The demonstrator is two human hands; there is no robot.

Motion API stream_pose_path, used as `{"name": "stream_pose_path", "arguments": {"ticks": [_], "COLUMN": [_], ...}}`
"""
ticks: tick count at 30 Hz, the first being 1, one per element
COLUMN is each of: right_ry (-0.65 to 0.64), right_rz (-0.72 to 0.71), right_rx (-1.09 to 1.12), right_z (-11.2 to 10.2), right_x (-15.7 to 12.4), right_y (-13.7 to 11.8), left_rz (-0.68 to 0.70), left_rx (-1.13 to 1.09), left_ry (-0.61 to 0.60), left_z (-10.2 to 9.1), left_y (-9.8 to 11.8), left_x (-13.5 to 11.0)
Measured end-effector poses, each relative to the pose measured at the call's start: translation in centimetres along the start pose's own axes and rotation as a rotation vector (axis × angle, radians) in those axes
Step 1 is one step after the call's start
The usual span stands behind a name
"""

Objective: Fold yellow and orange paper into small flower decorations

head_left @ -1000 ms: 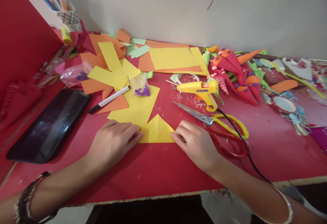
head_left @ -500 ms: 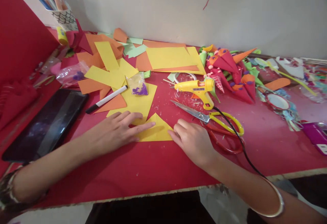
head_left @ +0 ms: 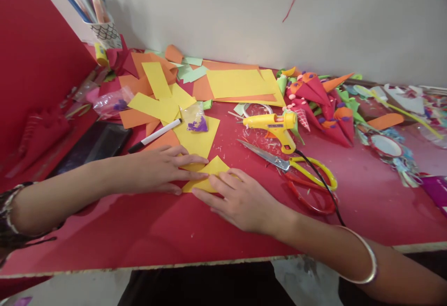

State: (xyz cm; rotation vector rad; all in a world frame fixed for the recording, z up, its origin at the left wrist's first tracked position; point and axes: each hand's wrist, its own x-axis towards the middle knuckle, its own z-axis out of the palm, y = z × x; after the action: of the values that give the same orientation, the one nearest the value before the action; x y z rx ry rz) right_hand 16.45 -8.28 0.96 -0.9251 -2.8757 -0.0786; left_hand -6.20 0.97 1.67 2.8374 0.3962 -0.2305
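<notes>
A folded piece of yellow paper [head_left: 217, 162] lies on the red table, its pointed corner facing away from me. My left hand [head_left: 153, 171] rests over its left side with fingers stretched out toward the right. Across the paper's right and front part lies my right hand [head_left: 240, 196], fingers extended and apart, pressing down, with the thumb along the near edge. Both hands cover much of the sheet, and their fingertips nearly meet. Just beyond is a larger yellow sheet [head_left: 200, 143] with a small bag of purple bits [head_left: 197, 122] on it.
Scissors [head_left: 275, 157] and a yellow glue gun [head_left: 274, 123] lie to the right, its black cord running toward me. A marker [head_left: 155, 135] and a phone [head_left: 94, 145] are on the left. Red paper cones [head_left: 316, 94] pile up at the back right. A pen cup [head_left: 106, 33] stands back left.
My right hand has moved left from the paper's right corner onto its near part, and its fingers have straightened. The left hand stays on the paper. The view has shifted slightly.
</notes>
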Motion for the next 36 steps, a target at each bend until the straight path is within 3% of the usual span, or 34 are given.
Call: {"name": "stream_pose_path", "arguments": {"ticks": [6,16,25,28,31,36], "right_ry": [-0.01,0.04,0.059,0.128,0.174,0.132], "right_rz": [0.005,0.209,0.349,0.421,0.481,0.487], "right_rx": [0.094,0.099,0.119,0.177,0.228,0.283], "right_z": [-0.5,-0.8,-1.2,-1.1,-0.7,-0.4], "right_x": [0.0,-6.5,-9.6,-9.6,-8.7,-6.2], "right_y": [0.1,1.3,0.9,1.0,1.0,1.0], "left_rz": [0.001,-0.008,-0.076,-0.087,-0.185,-0.369], "left_rx": [-0.048,-0.059,-0.11,-0.116,-0.122,-0.158], "left_ry": [0.051,-0.017,0.011,0.059,0.128,0.284], "left_z": [0.0,-0.3,-0.4,-0.6,-0.6,0.3], "left_y": [0.1,0.3,0.3,0.6,1.9,4.7], "left_x": [-0.1,-0.3,-0.6,-0.6,-0.1,1.6]}}
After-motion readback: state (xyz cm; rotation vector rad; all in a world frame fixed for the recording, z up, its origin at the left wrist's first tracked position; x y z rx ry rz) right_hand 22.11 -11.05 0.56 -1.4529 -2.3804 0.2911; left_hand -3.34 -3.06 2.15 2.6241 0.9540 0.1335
